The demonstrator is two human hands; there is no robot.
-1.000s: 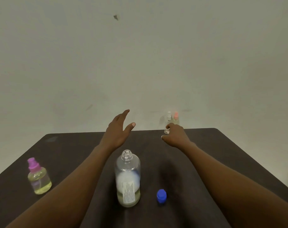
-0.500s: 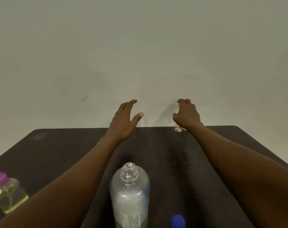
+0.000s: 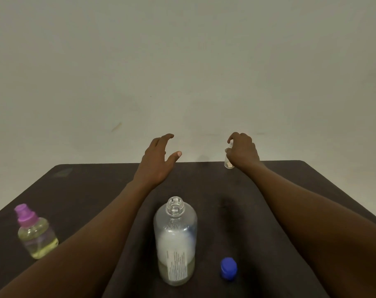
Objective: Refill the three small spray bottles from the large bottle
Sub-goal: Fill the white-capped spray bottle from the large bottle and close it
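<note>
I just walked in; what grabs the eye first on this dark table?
The large clear bottle stands uncapped at the front centre of the table, its blue cap lying just to its right. At the far edge, the right hand grips a small clear bottle while the left hand hovers open. A purple-topped spray bottle of yellowish liquid stands at the left.
</note>
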